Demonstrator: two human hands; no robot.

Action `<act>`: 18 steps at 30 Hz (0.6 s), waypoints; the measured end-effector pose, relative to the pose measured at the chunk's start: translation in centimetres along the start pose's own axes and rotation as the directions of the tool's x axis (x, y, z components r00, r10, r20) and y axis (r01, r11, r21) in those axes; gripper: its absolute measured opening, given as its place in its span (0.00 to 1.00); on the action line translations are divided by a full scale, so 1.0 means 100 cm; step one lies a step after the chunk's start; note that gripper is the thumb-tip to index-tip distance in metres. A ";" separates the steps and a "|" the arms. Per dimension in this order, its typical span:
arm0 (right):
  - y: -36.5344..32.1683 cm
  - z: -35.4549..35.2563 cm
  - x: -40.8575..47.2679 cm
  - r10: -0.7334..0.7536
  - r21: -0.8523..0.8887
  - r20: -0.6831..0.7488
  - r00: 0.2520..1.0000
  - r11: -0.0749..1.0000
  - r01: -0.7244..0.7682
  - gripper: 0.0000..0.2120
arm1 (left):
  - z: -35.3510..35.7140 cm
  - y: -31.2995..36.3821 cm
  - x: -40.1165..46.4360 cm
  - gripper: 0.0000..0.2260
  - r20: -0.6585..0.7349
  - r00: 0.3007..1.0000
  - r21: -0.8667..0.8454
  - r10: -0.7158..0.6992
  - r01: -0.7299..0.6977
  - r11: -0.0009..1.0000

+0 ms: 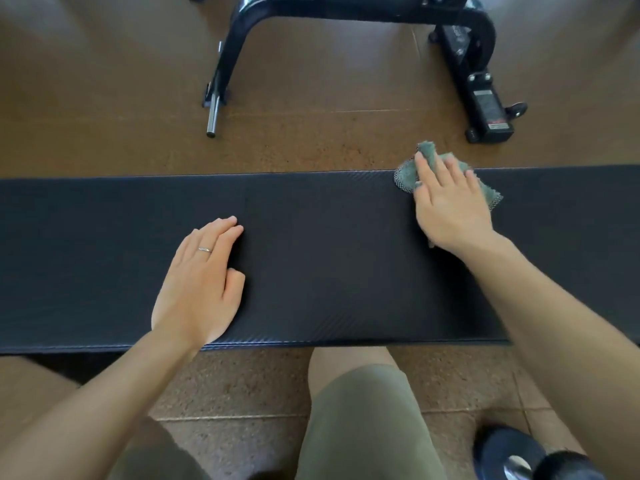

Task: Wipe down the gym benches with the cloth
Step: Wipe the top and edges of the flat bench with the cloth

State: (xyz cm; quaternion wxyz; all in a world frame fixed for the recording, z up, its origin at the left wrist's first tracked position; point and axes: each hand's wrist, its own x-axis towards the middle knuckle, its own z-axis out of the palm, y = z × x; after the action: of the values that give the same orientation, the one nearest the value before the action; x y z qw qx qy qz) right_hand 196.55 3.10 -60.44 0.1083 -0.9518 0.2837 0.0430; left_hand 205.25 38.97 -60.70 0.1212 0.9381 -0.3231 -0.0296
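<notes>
Right hand (450,206) flat, fingers straight, pressing cloth (408,173) at far edge of tabletop (329,244); left hand (201,282) open, bracing; draw overlapping strokes toward you

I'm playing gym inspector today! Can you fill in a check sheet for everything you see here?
Surface: black bench pad, lying across the view.
Job's things: green cloth at the pad's far edge.
Clutter: dumbbell on the floor.
Hands: left hand flat on the pad; right hand pressing the cloth with straight fingers.
Cables: nothing seen.
Surroundings: brown floor, black machine frame beyond.
</notes>
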 end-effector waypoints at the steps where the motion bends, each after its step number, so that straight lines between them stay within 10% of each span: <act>1: -0.011 0.001 -0.003 0.057 -0.002 0.006 0.998 0.998 -0.057 0.28 | 0.000 0.000 0.000 0.29 0.000 1.000 0.000 0.000 0.000 1.000; 11: -0.201 0.039 -0.023 -0.586 0.033 0.086 0.806 0.810 0.586 0.26 | -0.002 0.000 -0.001 0.26 -0.048 0.999 -0.072 -0.023 0.019 0.997; 18: -0.120 0.017 0.033 -0.230 0.033 0.079 0.970 0.973 0.228 0.27 | -0.001 0.001 -0.004 0.20 -0.169 0.980 -0.092 -0.109 0.094 0.991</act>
State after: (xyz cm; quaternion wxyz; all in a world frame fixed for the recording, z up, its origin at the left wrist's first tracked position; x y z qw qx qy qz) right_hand 205.90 11.51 -60.42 0.1356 -0.9742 0.1680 0.0663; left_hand 204.89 39.12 -60.62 0.1861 0.9465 -0.2614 0.0328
